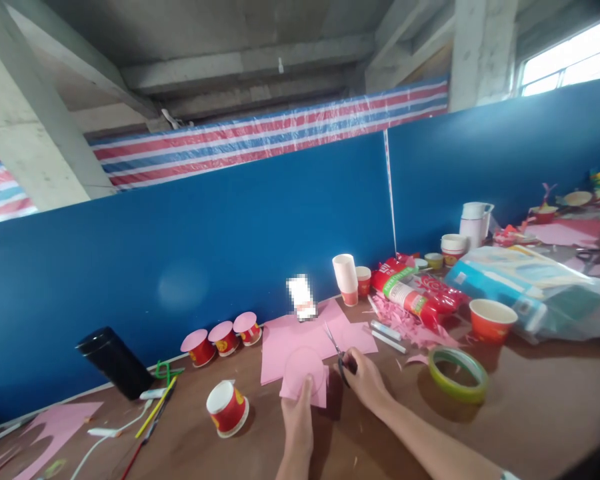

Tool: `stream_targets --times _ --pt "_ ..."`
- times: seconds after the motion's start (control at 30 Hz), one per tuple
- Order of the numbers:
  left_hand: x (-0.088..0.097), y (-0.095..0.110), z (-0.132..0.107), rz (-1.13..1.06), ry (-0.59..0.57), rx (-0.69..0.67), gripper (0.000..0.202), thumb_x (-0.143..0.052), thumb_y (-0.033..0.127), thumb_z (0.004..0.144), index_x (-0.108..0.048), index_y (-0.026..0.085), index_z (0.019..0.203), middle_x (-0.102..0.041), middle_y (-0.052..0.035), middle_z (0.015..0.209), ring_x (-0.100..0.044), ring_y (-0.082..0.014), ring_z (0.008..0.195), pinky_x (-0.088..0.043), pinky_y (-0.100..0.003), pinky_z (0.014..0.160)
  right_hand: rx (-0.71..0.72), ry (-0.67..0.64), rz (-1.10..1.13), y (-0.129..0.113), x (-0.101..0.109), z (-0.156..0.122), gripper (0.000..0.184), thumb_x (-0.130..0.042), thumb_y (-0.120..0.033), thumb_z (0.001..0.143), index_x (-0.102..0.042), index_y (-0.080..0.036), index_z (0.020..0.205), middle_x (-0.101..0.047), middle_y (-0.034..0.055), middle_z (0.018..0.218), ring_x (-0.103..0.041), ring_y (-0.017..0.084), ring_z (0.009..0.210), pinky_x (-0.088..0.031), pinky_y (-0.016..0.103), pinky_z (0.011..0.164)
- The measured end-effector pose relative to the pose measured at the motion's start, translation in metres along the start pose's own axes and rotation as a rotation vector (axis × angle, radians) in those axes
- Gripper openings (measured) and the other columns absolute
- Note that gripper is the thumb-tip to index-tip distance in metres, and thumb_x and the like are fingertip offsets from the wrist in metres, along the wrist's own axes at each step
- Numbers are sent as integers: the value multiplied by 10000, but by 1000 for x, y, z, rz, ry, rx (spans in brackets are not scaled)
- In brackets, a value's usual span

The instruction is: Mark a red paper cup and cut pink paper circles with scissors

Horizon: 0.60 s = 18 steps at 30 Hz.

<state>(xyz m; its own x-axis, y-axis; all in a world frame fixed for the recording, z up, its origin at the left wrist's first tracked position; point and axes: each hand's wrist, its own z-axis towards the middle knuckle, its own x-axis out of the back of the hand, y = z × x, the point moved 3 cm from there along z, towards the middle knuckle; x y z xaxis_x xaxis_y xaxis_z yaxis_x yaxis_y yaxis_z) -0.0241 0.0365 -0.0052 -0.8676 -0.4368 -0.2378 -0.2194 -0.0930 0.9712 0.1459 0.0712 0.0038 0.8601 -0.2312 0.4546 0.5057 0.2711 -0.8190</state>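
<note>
Between thumb and fingers, my left hand (300, 408) grips a small piece of pink paper (301, 375) with a circle outlined on it. My right hand (364, 381) has its fingers in the handles of a pair of scissors (336, 343). The blades point up and away, just right of the held paper and apart from it. Larger pink sheets (275, 347) lie flat on the table behind both hands. To the left, a red paper cup (229, 417) stands upside down, its pale base up.
Three red cups topped with pink discs (223, 330) line the blue partition (180, 267), near a black cylinder (115, 360). On the right are a roll of tape (457, 375), pink paper shreds (403, 320), a red packet (410, 287), stacked cups (346, 277) and a plastic bag (540, 287).
</note>
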Motion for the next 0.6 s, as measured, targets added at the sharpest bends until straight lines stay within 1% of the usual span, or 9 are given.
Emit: stream_targets --times 0.1,0.23,0.4,0.5,0.6 --pt "0 2 0 1 -25 16 341 -691 302 663 -635 157 967 -658 -113 1027 -565 -240 1049 -396 -356 964 -12 -1 -5 -1 0 0 187 -523 -385 738 -470 -223 662 -567 -12 588 -523 174 543 -345 255 520" --pt "-2 3 -1 -26 -47 26 387 -689 322 661 -624 175 1012 -665 -106 1011 -572 -249 1037 -414 -361 947 -19 -8 -4 -2 1 0 193 -523 -391 740 -464 -226 661 -564 -11 588 -520 175 542 -350 257 521" --pt "-1 -4 3 -60 -43 55 453 -691 342 658 -599 168 1067 -646 -119 1061 -544 -255 1078 -401 -358 963 -15 -50 -30 -2 -1 0 126 -500 -306 733 -458 -224 647 -557 -13 579 -518 169 540 -350 250 523" --pt "0 -5 5 -68 -21 84 467 -701 355 643 -607 124 1038 -652 -136 1039 -544 -270 1074 -403 -375 959 -24 -84 -37 -2 -3 0 105 -488 -293 737 -457 -221 667 -567 -17 600 -524 162 552 -351 241 530" --pt "-1 -3 6 -29 -24 65 434 -710 358 629 -631 103 970 -662 -144 1008 -558 -272 1053 -415 -364 945 -40 -104 -47 -1 -5 1 120 -489 -314 742 -453 -220 676 -559 -24 600 -515 156 552 -351 235 531"
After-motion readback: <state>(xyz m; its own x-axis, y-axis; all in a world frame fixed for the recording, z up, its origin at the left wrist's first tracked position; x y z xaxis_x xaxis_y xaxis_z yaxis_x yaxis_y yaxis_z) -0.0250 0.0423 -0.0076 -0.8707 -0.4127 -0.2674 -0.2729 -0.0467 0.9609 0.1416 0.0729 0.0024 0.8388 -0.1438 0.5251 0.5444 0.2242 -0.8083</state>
